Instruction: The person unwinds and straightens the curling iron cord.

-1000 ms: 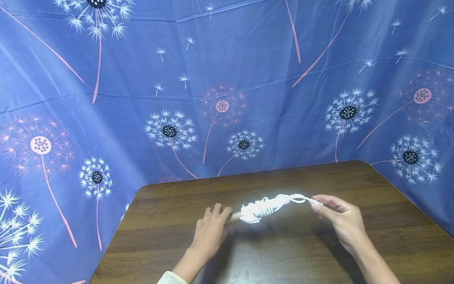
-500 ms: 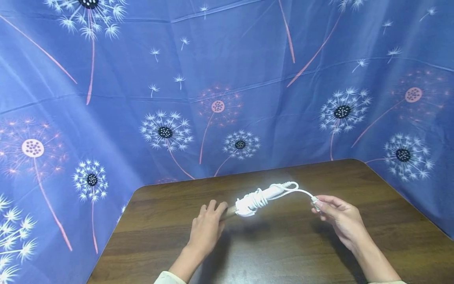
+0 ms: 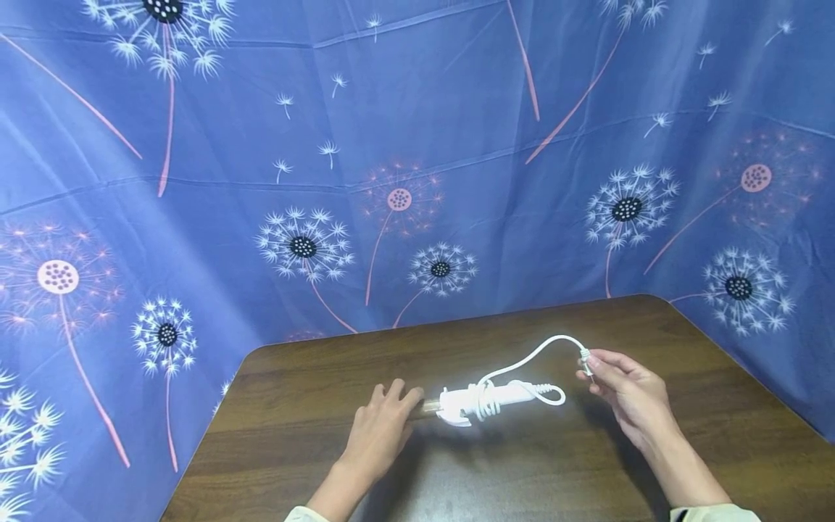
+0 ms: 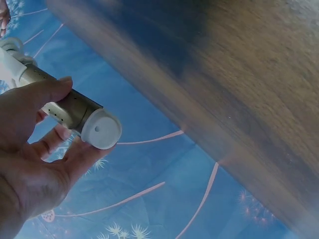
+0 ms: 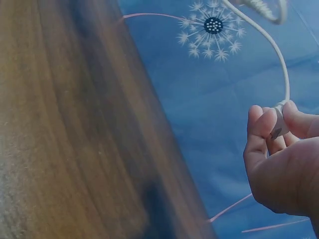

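Note:
A curling iron (image 3: 515, 394) with a white handle and a gold barrel is held above the table. My left hand (image 3: 381, 435) grips its barrel (image 4: 76, 110), thumb on one side and fingers on the other, near the white end cap (image 4: 101, 129). Several turns of white cord (image 3: 522, 362) wrap the handle, and one loop hangs by its far end. From the wraps a free length arches up and over to the plug (image 3: 586, 362). My right hand (image 3: 629, 395) pinches that plug between thumb and fingers, which partly hide it in the right wrist view.
The brown wood-grain table (image 3: 522, 471) lies beneath both hands, its far edge running close to the backdrop. Blue cloth (image 3: 496, 181) printed with dandelions hangs behind and along both sides.
A longer stretch of cord now runs free between the wraps and the plug, and fewer turns remain on the handle. The iron's handle rose, then dropped nearly level. Both hands keep their hold.

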A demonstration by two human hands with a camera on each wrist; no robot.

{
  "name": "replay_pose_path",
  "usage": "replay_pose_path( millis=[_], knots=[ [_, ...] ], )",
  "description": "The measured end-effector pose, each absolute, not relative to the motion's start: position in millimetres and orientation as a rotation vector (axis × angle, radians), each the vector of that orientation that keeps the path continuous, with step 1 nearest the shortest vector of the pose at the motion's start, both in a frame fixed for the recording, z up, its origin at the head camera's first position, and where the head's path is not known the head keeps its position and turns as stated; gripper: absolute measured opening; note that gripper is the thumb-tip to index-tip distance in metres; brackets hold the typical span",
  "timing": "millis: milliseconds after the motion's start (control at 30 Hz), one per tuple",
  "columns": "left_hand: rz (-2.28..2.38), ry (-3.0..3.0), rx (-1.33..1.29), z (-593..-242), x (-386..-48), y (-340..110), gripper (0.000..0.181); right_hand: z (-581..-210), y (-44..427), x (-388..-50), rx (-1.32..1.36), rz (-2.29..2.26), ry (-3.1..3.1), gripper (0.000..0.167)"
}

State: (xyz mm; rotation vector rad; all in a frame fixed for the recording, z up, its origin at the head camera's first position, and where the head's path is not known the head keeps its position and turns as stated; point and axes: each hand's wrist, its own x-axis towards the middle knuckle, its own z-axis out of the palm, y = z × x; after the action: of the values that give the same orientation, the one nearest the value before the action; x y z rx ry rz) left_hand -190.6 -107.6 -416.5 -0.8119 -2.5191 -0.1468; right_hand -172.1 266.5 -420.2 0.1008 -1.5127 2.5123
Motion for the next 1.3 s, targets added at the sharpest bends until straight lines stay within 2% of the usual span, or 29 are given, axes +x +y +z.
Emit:
replay_pose_path(
  millis=[600,767,1300],
  knots=[
    [-0.108,-2.558,-0.713,-418,-195,-116,0.05,-408,268,-171,0.258,2.655,-1.379,0.03],
    [-0.115,-2.59,-0.641,-418,-195,-116,0.053,-408,270,-168,0.241,2.656,-1.396,0.031],
    [-0.225,-2.593,-0.467,-416,-198,-117,0.047,-423,284,-161,0.181,2.619,-1.504,0.029]
  ],
)
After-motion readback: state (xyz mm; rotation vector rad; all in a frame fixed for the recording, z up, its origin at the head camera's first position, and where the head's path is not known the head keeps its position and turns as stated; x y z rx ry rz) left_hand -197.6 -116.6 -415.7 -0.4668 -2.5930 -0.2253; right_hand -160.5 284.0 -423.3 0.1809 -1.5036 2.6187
